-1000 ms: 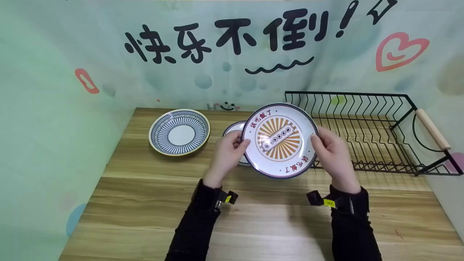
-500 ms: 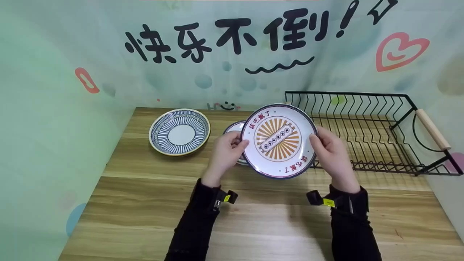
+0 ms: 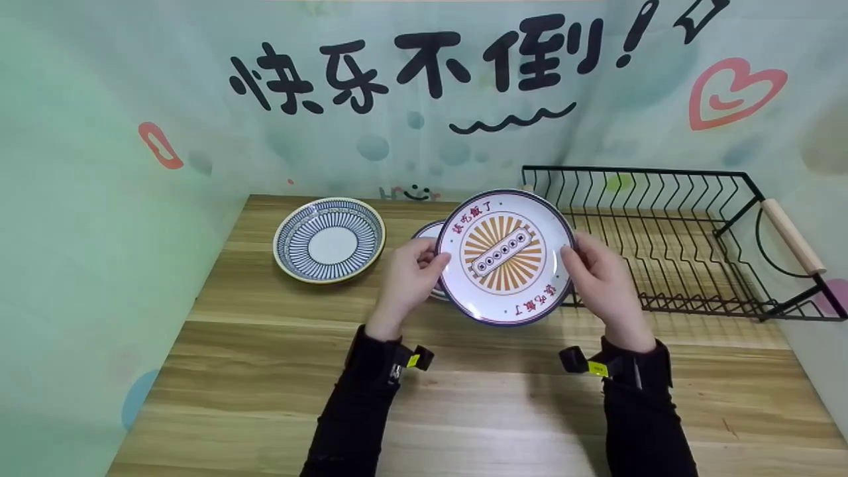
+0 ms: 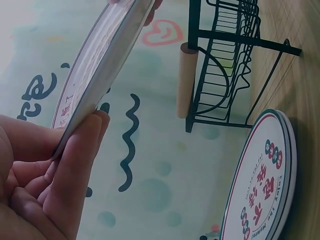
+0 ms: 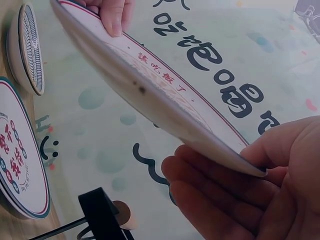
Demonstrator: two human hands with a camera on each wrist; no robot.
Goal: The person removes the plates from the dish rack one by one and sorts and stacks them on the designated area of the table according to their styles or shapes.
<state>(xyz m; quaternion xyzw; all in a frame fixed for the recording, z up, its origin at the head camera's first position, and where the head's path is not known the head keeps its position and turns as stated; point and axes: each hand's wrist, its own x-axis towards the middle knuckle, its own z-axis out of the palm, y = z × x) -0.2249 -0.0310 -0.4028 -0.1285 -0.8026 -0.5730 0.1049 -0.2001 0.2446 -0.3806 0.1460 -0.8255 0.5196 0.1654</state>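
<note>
I am looking at a pale wooden table [image 3: 464,411] closed in by mint-green backdrop walls [image 3: 99,199]. Behind the table, the backdrop carries large black characters [image 3: 411,66] above a black squiggle [image 3: 511,120]. Right of the characters sits a red heart [image 3: 732,93]; left of them, a red mark [image 3: 159,146]. Lighting is soft and even.

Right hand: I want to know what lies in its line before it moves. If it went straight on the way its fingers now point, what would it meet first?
The right hand grips the sunburst plate, fingers pointing up-left across it. Beyond that, probably the left hand on the opposite rim; depth is unclear.
</note>
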